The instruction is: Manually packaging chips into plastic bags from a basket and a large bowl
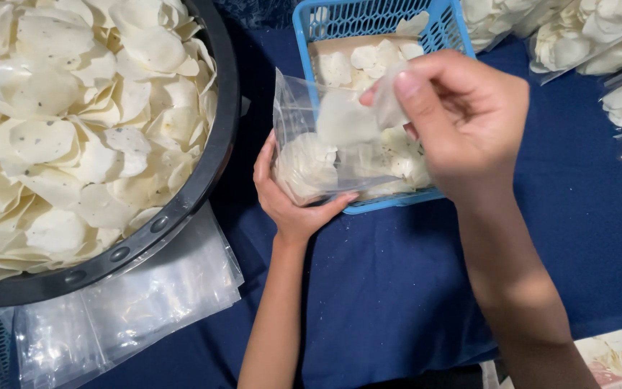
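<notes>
A large black bowl heaped with pale chips is seen at left, empty clear bags are stacked below it, and filled bags are laid at right on the blue-covered surface.

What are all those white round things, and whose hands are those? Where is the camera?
The camera sits on a person's head and looks down, so you see that person's own two bare hands. The left hand cups a clear plastic bag from below, holding it open. The bag is partly filled with thin, pale, round chips. The right hand pinches one more pale chip over the bag's mouth. The bag rests at a small blue plastic basket with holes in its walls, which has more chips inside. To the left is a big round black tub heaped with the same chips, and below it a stack of empty clear bags. Everything lies on a dark blue cloth. Filled bags sit along the right edge.
</notes>
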